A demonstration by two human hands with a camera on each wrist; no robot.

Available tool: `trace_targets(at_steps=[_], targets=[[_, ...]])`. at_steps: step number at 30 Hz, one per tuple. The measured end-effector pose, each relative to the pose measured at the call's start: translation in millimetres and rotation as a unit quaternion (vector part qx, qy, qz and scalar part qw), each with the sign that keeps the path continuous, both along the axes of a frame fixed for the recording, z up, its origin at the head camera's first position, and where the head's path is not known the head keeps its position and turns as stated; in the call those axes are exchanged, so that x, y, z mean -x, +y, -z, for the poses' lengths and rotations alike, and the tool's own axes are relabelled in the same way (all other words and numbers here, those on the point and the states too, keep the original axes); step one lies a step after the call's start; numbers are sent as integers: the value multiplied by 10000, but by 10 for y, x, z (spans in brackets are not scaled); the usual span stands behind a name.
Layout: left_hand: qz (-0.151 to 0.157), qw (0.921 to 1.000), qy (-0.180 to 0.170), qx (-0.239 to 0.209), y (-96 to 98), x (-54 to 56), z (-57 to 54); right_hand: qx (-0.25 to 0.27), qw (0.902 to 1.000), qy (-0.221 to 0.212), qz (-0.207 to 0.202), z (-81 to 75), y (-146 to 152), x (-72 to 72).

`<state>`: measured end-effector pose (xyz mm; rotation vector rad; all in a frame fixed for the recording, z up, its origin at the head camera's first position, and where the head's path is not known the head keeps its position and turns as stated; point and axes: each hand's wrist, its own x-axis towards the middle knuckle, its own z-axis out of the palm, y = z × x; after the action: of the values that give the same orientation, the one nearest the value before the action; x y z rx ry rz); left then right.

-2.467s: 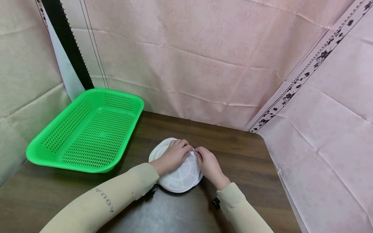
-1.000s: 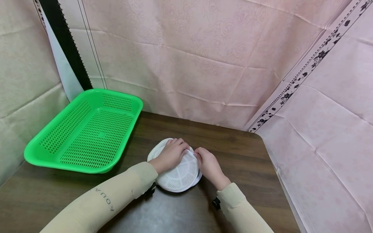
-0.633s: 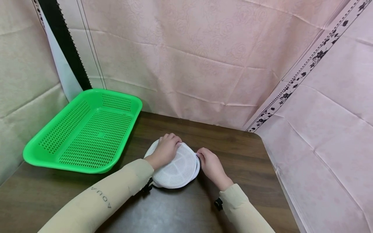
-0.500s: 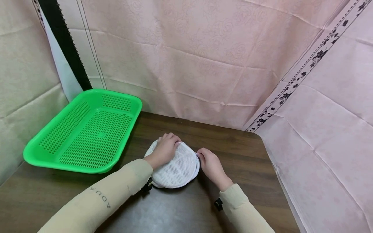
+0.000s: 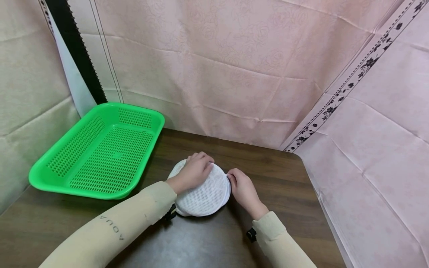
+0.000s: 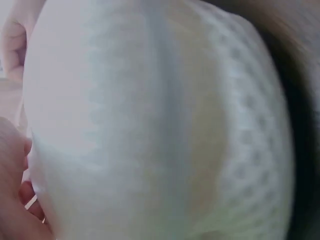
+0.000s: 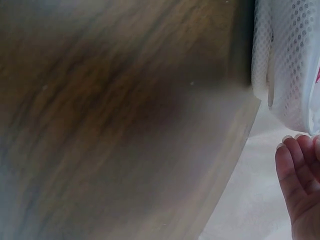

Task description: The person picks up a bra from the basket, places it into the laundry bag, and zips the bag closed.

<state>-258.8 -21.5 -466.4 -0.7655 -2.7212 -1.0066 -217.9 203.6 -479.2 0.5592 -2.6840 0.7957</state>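
A round white mesh laundry bag sits at the middle of the dark wooden table. My left hand lies across its upper left part, its fingers gripping the bag near the far rim. In the left wrist view the bag fills most of the frame, blurred, with that hand at its lower left edge. At the bag's right rim, my right hand pinches the edge between thumb and curled forefinger. The right wrist view has the right hand's fingers right at the rim of the bag.
A green plastic basket with slotted sides stands on the table to the left. Pink patterned cloth hangs behind the table, and more pale cloth borders it on the right.
The bag has turned slightly and shifted left. My left hand moved left and away, then slightly back to the right. My right hand stayed pinching the rim, moving a little to the right.
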Motion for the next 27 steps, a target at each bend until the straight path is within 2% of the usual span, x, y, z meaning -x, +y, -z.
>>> trace_targets(at_steps=[5,9,18,23,27], targets=[[492,9983,69,311,71,-54,-129,4,10000,48,-3,-46,-31,-9],[730,9957,62,568,111,-79,-162,-31,10000,68,-12,-74,-51,-22],[682,9937,-14,893,128,-85,-131,-91,9999,17,-92,-83,-66,-41],[648,9939,-85,892,132,-98,-68,-171,9997,-48,-144,-78,-80,-53],[649,9940,-15,875,125,-106,0,-265,9995,-133,-143,-62,-83,-61]])
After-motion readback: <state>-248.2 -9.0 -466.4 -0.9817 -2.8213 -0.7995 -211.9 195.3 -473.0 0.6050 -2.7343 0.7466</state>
